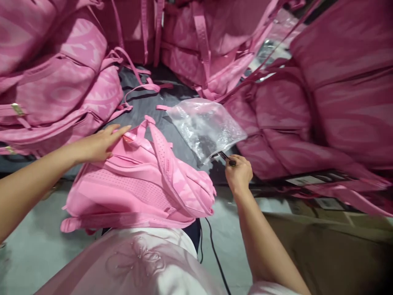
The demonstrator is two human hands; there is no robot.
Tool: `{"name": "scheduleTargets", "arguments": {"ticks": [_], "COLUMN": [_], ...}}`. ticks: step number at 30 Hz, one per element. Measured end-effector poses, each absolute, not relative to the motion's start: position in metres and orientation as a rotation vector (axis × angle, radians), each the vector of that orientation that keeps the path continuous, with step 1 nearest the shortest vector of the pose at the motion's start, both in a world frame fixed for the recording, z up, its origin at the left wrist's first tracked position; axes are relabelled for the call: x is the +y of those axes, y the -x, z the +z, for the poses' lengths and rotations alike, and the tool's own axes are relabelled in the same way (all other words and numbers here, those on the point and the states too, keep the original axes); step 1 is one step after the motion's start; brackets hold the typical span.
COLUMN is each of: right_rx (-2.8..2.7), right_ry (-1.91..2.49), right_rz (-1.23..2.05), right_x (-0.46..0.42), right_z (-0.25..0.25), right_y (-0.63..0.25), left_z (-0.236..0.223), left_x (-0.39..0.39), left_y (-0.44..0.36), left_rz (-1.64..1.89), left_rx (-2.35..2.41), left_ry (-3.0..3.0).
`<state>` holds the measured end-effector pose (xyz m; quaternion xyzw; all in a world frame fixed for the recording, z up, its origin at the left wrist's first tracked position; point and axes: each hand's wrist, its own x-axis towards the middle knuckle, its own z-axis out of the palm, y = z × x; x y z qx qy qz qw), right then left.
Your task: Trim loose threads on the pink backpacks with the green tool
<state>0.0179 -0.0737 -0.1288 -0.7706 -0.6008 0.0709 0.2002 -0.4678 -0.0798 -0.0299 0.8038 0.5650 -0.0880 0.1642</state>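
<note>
A pink backpack (132, 184) lies on its side at the near edge of the dark-covered table, against my body, its perforated padding and a shoulder strap showing. My left hand (102, 143) rests on its upper left edge with fingers stretched out. In my right hand (238, 174) is a slim black tool (224, 156) with a round knob; its narrow end points left, and its exact kind is unclear. That end is at the lower corner of a clear plastic bag (207, 125) lying on the table; whether they touch I cannot tell.
Pink patterned backpacks crowd the left (64, 82), back (196, 45) and right (344, 94) of the dark table cover (147, 102). Loose straps (139, 78) trail between them. A cardboard box (331, 250) stands low at right. A black cord (217, 250) hangs below the table edge.
</note>
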Motion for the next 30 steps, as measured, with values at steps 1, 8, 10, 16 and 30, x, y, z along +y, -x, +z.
{"name": "scheduleTargets", "arguments": {"ticks": [1, 8, 10, 16, 30], "right_rx": [-1.598, -1.287, -1.337, -1.723, -3.190], "right_ry": [2.160, 1.664, 1.525, 1.162, 1.161], "right_rz": [0.210, 0.857, 0.927, 0.743, 0.321], "right_x": [-0.083, -0.138, -0.139, -0.119, -0.110], "right_z": [-0.124, -0.063, -0.047, -0.028, -0.013], "right_y": [-0.022, 0.017, 0.042, 0.133, 0.264], "left_z": [-0.033, -0.038, -0.034, -0.038, -0.063], "left_x": [-0.079, -0.078, -0.083, -0.113, -0.182], "left_y": [0.470, 0.464, 0.459, 0.463, 0.477], "left_rz": [-0.231, -0.196, -0.132, 0.469, 0.744], "left_rx": [1.608, 1.650, 1.678, 1.620, 1.737], "left_ry": [-2.304, -2.314, -2.292, -2.166, -1.755]}}
